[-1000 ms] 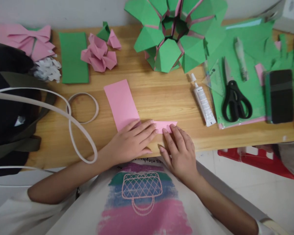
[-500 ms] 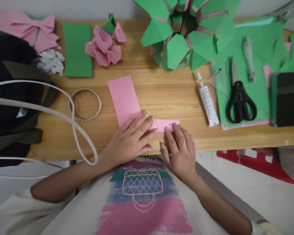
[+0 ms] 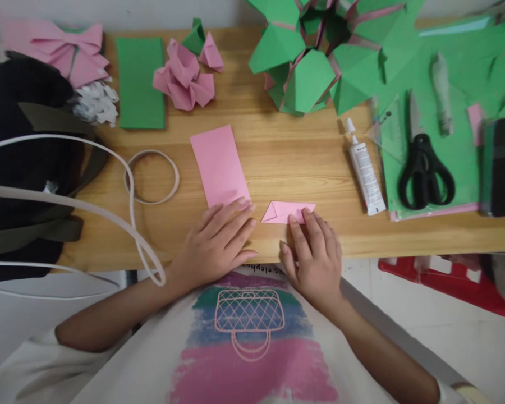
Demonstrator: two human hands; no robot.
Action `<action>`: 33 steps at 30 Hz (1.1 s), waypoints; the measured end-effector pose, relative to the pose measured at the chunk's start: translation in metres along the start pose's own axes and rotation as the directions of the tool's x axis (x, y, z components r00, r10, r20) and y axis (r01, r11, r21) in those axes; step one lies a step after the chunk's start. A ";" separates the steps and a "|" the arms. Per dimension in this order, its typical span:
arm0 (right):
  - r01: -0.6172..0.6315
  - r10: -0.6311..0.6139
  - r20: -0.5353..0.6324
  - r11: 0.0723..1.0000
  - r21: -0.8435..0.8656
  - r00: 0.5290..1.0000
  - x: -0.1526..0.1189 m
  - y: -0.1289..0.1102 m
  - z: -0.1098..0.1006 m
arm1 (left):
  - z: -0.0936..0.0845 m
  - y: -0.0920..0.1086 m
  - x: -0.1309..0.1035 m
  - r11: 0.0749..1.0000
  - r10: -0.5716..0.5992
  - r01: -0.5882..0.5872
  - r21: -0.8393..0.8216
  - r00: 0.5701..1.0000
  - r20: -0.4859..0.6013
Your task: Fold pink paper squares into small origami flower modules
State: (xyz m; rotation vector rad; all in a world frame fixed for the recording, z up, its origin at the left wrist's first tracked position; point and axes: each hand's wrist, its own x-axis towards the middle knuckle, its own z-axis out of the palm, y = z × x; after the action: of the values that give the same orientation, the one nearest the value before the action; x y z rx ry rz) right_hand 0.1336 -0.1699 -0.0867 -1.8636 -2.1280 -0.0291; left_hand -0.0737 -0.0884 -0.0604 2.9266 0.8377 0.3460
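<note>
A small folded strip of pink paper [image 3: 283,211] lies flat near the table's front edge, its ends slanted to points. Two fingertips of my right hand [image 3: 315,252] rest on its right part; the hand is open, thumb apart. My left hand [image 3: 221,241] lies flat and open to the left of the strip, apart from it. Its fingertips touch the lower end of an unfolded pink paper rectangle [image 3: 219,163], whose bottom corner they cover.
Behind lie a green paper stack [image 3: 141,84], folded pink pieces [image 3: 184,76] and a large green-and-pink paper construction [image 3: 309,81]. At right are a glue tube [image 3: 367,177], scissors [image 3: 425,168] and a dark box [image 3: 503,165]. A tape ring [image 3: 174,188] and white cable [image 3: 141,224] sit left.
My left hand has drawn back left off the folded strip, so its left end now shows. My right fingertips stay on it. The whole view has shifted slightly.
</note>
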 end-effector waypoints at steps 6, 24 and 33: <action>-0.020 0.020 0.005 1.000 0.019 1.000 -0.002 -0.001 0.003 | 0.007 0.002 0.002 0.999 -0.028 0.030 -0.046 0.999 0.042; -0.024 0.023 -0.018 1.000 -0.018 1.000 -0.004 -0.006 0.007 | 0.016 0.000 -0.001 1.000 0.015 -0.015 -0.023 1.000 0.027; -0.019 0.018 -0.018 0.999 -0.048 1.000 -0.002 -0.008 0.006 | 0.011 0.003 0.009 0.996 0.050 -0.046 -0.075 0.998 0.044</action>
State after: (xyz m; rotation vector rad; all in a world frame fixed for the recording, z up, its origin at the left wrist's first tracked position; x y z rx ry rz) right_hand 0.1250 -0.1722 -0.0912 -1.9025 -2.1166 -0.0924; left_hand -0.0618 -0.0865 -0.0690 2.8780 0.7330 0.3055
